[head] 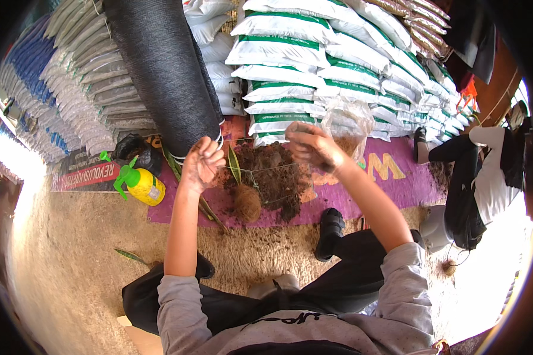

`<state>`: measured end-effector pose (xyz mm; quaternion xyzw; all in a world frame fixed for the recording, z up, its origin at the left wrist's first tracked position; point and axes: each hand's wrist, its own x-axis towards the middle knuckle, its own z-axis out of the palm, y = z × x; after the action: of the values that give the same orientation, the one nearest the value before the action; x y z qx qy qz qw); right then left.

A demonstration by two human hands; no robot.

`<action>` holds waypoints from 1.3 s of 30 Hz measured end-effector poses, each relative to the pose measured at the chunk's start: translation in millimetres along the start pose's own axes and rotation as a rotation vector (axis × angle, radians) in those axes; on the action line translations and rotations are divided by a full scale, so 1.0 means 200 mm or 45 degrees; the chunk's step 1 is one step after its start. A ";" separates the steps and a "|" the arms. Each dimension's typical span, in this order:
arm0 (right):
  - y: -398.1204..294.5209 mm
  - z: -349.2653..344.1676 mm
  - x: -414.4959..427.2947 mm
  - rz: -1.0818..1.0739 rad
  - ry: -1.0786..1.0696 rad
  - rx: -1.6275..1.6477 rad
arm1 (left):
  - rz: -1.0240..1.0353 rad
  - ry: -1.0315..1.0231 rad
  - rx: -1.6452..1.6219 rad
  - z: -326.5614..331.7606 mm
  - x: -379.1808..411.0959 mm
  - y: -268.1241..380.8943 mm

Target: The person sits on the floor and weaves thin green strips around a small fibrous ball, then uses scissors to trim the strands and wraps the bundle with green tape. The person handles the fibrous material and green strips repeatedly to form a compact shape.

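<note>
Both my hands are raised in front of me, dirt on their fingers. My left hand point(203, 165) has its fingers curled in around a thin string point(273, 168). My right hand point(312, 146) is bent inward and pinches the same string, which stretches between the two hands. Some of the string hangs in a small tangle near the middle. Below it, a round brown fibre-covered ball point(247, 204) rests on the purple banner point(184, 213). A green, yellow-edged snake plant leaf point(234, 165) stands up from the ball. Dark loose soil point(280, 182) is spread beside it.
A yellow pump sprayer point(145, 185) and black plastic bag point(138, 153) are at left. A large black roll point(164, 66) leans behind my left hand. Stacked white-and-green sacks point(284, 73) line the back, with a clear bag point(348, 126) before them. Another person point(488, 177) sits at right.
</note>
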<state>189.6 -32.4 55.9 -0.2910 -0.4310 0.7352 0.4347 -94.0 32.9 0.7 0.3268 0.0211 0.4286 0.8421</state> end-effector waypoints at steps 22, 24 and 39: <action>-0.24 -1.63 -1.23 0.186 1.273 -1.916 | 0.123 1.162 0.719 -0.61 -0.15 0.37; -0.19 -1.65 -1.28 0.357 1.322 -1.951 | 0.215 1.268 0.507 -0.66 -0.25 0.44; -0.22 -0.78 -0.51 0.121 1.363 -2.431 | -0.083 0.506 2.033 -0.35 0.07 -0.07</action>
<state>378.5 -53.1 28.5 -0.8061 -0.5668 -0.1072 0.1324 -96.7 74.2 -58.5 0.7446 0.4777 0.3097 0.3486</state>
